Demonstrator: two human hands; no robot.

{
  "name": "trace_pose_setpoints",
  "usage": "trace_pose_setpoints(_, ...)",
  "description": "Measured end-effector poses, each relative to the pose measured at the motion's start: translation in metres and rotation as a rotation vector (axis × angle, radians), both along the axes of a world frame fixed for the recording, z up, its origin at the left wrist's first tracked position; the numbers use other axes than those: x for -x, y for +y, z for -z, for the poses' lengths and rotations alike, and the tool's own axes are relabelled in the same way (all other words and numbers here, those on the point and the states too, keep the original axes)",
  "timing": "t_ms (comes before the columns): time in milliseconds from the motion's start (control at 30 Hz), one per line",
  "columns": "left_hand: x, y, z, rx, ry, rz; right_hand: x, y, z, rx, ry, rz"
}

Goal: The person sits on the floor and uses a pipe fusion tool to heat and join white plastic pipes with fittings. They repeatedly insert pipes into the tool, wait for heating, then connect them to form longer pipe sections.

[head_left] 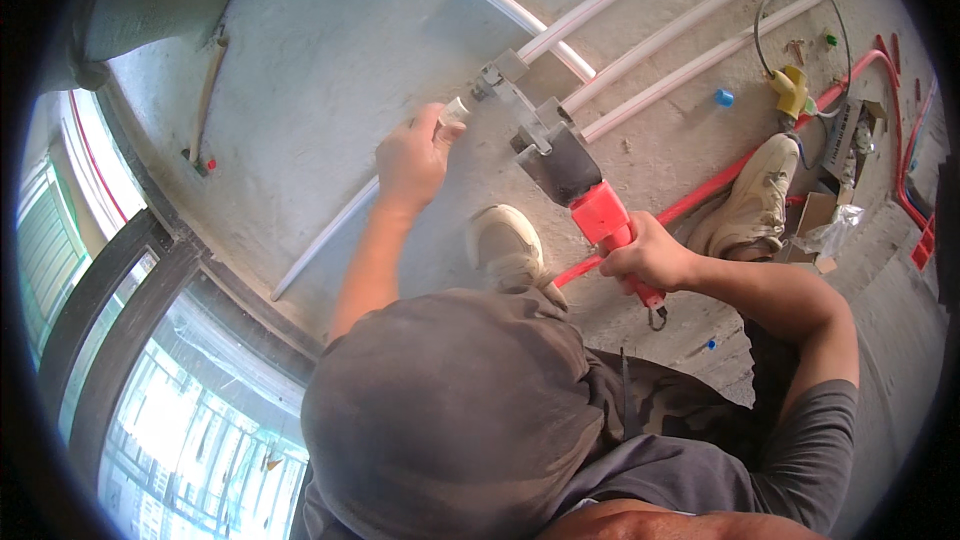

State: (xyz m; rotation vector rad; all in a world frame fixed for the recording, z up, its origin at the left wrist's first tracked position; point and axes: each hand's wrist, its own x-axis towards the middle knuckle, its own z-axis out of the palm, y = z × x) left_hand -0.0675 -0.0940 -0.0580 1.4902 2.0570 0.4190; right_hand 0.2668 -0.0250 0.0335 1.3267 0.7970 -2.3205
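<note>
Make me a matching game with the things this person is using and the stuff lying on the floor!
Things:
1. left hand
2. right hand
3. small cap
4. shoe

Descriptions:
A. blue, lying loose on the concrete floor
B. grips the red handle of the pipe welding tool
C. holds a small white pipe fitting
D. beige, standing on a red pipe

Pairs: 1-C, 2-B, 3-A, 4-D

**Open floor to the left, clutter to the right**

Bare concrete floor (pixel 330 50) opens wide beyond the left hand (pixel 408 162), room to pass. One thin white pipe (pixel 325 237) crosses beneath it. By the right hand (pixel 650 258), tight going: three long pipes (pixel 690 15), red hose (pixel 720 180), both shoes (pixel 750 205), scattered scraps (pixel 830 230) block the way.
</note>
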Motion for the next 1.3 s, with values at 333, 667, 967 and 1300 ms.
trace_pose_setpoints(333, -0.004, 0.006, 0.005, -0.062, 0.084, 0.051, -0.004, -0.003, 0.006, 0.035, 0.013, 0.005)
trace_pose_setpoints(667, -0.003, 0.008, 0.004, -0.015, 0.083, 0.034, -0.003, 0.002, 0.005, 0.041, -0.016, -0.007)
trace_pose_setpoints(967, -0.007, 0.013, 0.004, -0.020, 0.073, 0.046, -0.002, 0.007, 0.002, 0.043, -0.010, -0.047)
trace_pose_setpoints(1300, -0.008, 0.022, 0.008, 0.031, -0.158, -0.059, 0.003, 0.006, 0.003, 0.070, -0.028, -0.037)
